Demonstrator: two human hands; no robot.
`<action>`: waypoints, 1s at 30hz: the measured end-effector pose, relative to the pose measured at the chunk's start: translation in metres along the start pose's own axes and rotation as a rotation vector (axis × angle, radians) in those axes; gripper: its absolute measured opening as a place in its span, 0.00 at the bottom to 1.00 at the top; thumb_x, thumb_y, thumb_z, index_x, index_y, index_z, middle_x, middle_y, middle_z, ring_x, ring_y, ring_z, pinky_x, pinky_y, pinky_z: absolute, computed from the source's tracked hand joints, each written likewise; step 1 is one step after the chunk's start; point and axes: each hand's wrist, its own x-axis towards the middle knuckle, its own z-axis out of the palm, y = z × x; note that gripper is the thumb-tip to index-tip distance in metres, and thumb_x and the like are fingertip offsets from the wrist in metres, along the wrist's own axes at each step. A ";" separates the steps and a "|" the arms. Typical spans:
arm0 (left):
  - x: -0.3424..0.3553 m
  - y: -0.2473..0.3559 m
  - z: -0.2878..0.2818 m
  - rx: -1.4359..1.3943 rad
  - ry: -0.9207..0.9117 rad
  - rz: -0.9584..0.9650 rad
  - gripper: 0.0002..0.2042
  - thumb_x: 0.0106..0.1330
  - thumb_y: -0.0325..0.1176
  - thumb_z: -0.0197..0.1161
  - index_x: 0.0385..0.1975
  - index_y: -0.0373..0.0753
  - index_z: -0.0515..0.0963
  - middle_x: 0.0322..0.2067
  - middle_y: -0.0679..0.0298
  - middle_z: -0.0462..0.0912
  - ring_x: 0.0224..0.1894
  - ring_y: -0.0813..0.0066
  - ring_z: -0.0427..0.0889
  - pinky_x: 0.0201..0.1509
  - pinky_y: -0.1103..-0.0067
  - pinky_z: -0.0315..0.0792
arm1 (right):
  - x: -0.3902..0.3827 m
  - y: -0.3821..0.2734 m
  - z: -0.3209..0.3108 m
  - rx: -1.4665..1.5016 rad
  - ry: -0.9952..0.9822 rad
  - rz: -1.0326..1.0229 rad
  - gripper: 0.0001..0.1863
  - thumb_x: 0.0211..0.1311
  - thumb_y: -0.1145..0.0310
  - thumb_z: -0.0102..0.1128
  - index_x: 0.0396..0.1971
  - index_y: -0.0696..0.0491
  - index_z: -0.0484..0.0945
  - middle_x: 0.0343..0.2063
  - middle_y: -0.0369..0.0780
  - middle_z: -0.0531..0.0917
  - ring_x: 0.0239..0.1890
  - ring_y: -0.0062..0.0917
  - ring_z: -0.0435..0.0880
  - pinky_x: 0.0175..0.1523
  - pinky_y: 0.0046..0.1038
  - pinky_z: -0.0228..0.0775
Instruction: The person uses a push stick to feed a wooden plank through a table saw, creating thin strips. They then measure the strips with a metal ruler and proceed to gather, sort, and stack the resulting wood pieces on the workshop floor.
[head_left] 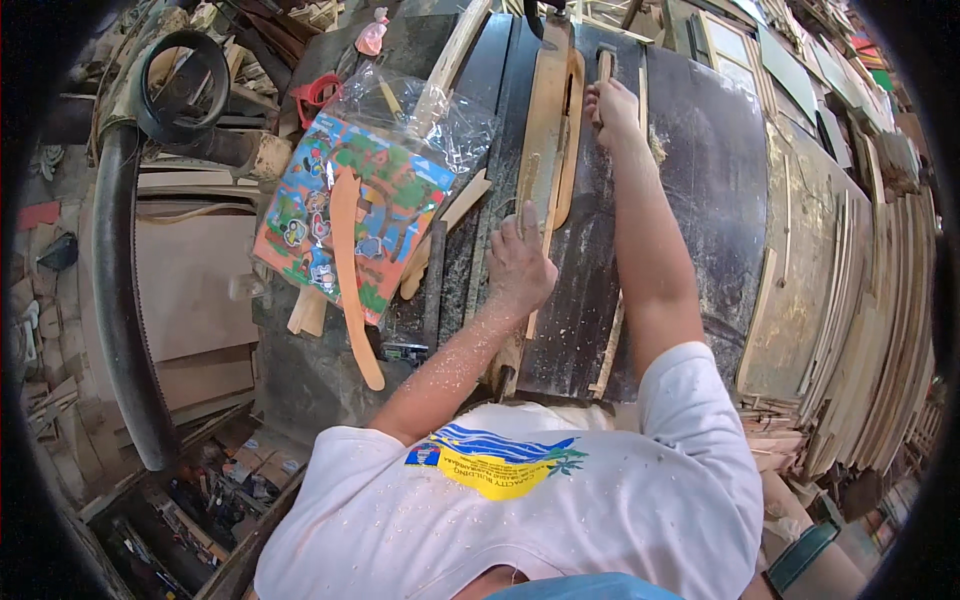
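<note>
Dusted with sawdust, my left hand (522, 262) lies with its fingers stretched forward against the near part of a long wooden board (545, 110). My right hand (612, 108), farther away at the end of an outstretched arm, is closed round a narrow wooden stick (604, 68). Between the two hands a wooden piece with a long slot (570, 150) lies along the board's right side. All of this rests on a dark, dusty machine table (690, 260). What lies under my left palm is hidden.
To the left, a curved flat wooden piece (345, 265) lies on a colourful printed sheet (280, 225), beside clear plastic wrap (460, 130). A red plastic object (316, 97) is behind them. A thick black curved pipe (128, 300) stands at far left; stacked wooden strips (890, 320) line the right.
</note>
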 end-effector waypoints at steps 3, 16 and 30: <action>-0.001 -0.001 0.001 0.003 0.036 0.030 0.49 0.52 0.30 0.69 0.73 0.32 0.46 0.57 0.43 0.62 0.53 0.40 0.68 0.55 0.51 0.69 | 0.017 -0.007 0.014 -0.137 -0.113 0.089 0.05 0.69 0.75 0.52 0.31 0.55 0.74 0.23 0.35 0.75 0.21 0.17 0.72 0.22 0.18 0.65; 0.000 0.003 0.003 0.067 0.062 -0.002 0.47 0.50 0.31 0.67 0.72 0.32 0.50 0.57 0.46 0.64 0.52 0.45 0.70 0.51 0.54 0.72 | 0.014 -0.019 0.009 -0.264 -0.067 0.002 0.14 0.69 0.73 0.50 0.51 0.53 0.79 0.24 0.33 0.76 0.18 0.15 0.73 0.17 0.18 0.62; -0.050 -0.105 -0.049 -0.080 -0.336 0.491 0.37 0.58 0.31 0.67 0.70 0.36 0.61 0.63 0.49 0.68 0.69 0.50 0.64 0.72 0.63 0.60 | -0.391 0.048 -0.049 -0.490 -0.265 0.100 0.36 0.61 0.78 0.51 0.72 0.53 0.61 0.30 0.36 0.79 0.16 0.14 0.72 0.19 0.19 0.65</action>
